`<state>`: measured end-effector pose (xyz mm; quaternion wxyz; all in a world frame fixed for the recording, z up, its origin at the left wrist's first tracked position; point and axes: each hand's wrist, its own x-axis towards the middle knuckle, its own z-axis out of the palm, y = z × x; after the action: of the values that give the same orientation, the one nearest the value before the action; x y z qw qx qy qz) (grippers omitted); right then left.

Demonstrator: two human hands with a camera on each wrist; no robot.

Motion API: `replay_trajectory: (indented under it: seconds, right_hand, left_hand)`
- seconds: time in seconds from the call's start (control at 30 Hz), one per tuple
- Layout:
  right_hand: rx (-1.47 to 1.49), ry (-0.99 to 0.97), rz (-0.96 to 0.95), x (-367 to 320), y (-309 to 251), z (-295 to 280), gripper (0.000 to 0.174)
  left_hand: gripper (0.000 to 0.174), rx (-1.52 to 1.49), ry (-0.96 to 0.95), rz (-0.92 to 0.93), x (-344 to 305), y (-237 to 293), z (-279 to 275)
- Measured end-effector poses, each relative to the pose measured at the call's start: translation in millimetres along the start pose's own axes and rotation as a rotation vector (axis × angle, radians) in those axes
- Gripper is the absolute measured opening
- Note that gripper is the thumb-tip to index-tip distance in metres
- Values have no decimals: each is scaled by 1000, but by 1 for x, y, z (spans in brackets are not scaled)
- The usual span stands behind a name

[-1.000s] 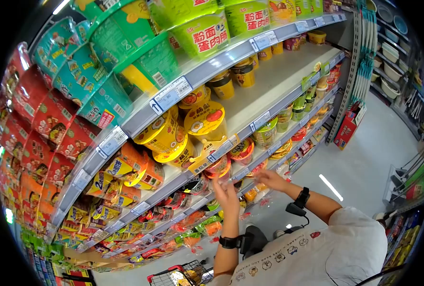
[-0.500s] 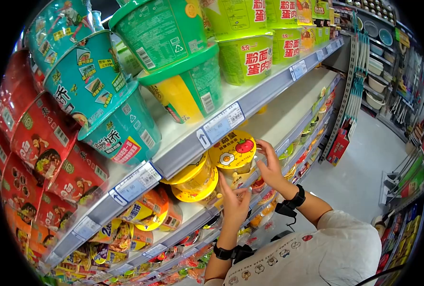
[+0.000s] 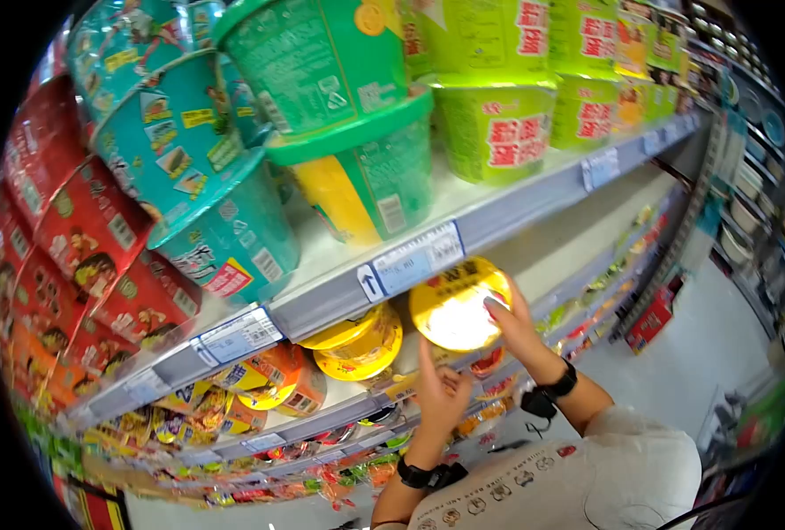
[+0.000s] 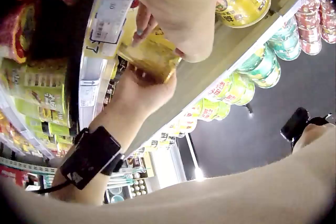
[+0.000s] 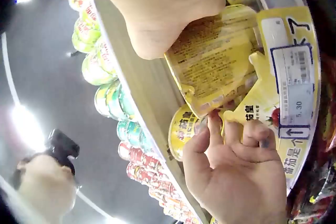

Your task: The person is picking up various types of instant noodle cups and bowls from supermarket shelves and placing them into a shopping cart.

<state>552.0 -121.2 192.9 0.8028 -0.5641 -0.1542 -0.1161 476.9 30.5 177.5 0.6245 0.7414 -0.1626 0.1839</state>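
Observation:
A yellow instant noodle tub with a round lid is tilted out over the shelf edge, its lid facing the head camera. My right hand grips its far right side, the thumb lying across the lid. Below the tub is my left hand, index finger extended up to the tub's lower edge and the other fingers loosely bent. The right wrist view shows the left index fingertip right at the tub's printed side. More yellow tubs stand stacked on the shelf to the left.
Just above the hands runs an upper shelf edge with price labels, bearing green tubs and teal tubs. A yellow promotional card lines the lower shelf edge. Red tubs are stacked at the far left, and the aisle floor lies right.
Both hands have risen from lower at the shelf front to the yellow tub. The right hand has taken hold of it and shifted it outward, away from the stacked tubs. The head view has moved too.

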Motion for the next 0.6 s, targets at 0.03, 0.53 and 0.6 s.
replay_trajectory:
  seconds: [0.03,0.53,0.6]
  right_hand:
    - [-28,16,-53,-5,-3,-9,47]
    - [44,-234,-527,-69,-54,-35,71]
    - [131,-280,-477,-86,-50,-21,70]
  left_hand:
    - [79,25,20,63,-2,-2,7]
    - [73,412,287,218,-84,55,66]
    - [82,550,339,248,-107,72,57]
